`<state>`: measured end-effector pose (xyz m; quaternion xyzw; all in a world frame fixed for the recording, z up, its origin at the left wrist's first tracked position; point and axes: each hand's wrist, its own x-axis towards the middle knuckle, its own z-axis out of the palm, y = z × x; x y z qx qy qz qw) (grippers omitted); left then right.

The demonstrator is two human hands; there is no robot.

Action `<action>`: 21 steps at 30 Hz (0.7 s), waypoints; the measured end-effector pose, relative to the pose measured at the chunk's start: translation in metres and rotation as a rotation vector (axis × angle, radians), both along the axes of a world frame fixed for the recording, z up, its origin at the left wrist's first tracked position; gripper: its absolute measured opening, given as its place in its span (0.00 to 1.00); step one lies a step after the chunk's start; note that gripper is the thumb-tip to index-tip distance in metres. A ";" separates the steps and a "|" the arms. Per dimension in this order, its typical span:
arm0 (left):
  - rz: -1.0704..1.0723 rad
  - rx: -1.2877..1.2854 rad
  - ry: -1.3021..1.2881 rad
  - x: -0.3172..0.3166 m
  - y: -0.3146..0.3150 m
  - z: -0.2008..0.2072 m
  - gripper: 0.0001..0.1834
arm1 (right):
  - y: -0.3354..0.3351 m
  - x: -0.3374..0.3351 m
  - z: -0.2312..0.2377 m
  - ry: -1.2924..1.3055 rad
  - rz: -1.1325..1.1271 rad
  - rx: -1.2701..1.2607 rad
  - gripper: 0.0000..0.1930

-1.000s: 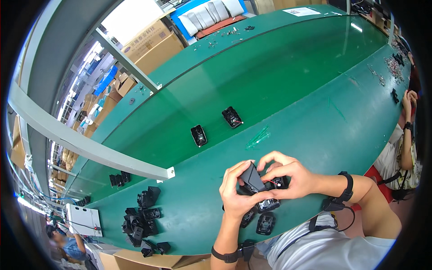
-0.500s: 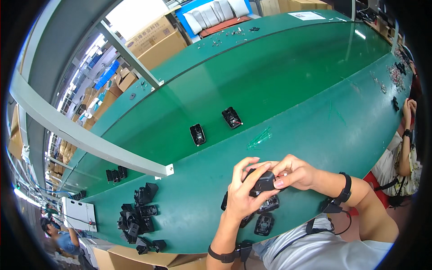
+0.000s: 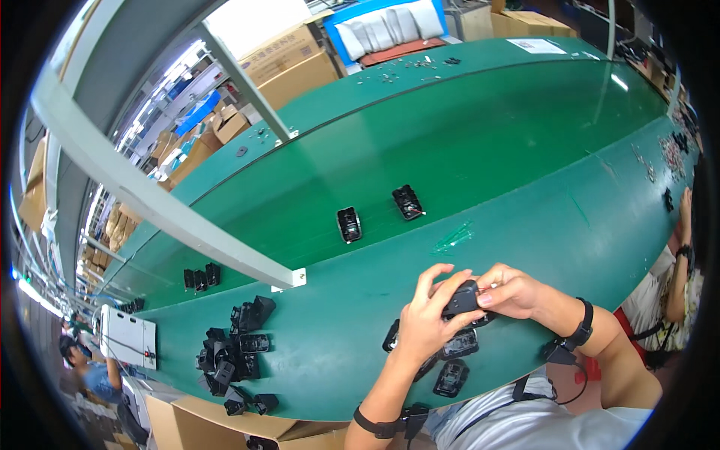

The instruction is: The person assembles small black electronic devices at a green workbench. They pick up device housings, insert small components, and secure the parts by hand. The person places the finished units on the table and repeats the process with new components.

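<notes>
Two bare hands meet above a green table [image 3: 330,322], near its front edge. The left hand [image 3: 426,319] curls its fingers and thumb around a small black housing [image 3: 461,299], holding it just above other black parts. The right hand [image 3: 517,291] brings thumb and fingertips together at the housing's right end; the view is too small to tell whether they pinch the case or something thin beside it. Below the hands, a black shell [image 3: 451,377] lies on the table. To the left sits a loose pile of black casings [image 3: 225,356]. Beyond the hands are thin green strips [image 3: 453,237], and farther back, on a glossy green surface [image 3: 480,142], two open black shells [image 3: 349,224] lie apart.
</notes>
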<state>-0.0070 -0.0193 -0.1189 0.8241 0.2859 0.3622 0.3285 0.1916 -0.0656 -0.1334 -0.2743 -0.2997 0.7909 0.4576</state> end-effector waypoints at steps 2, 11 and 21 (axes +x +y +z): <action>0.058 -0.010 0.036 -0.005 0.000 0.004 0.44 | 0.000 -0.004 0.014 -0.155 -0.112 0.233 0.08; 0.200 0.042 0.414 -0.009 0.007 -0.012 0.42 | 0.115 0.073 0.034 -1.951 -0.357 1.274 0.10; 0.159 0.041 0.611 -0.028 0.002 0.001 0.53 | 0.126 0.097 0.035 -2.141 -0.141 1.258 0.25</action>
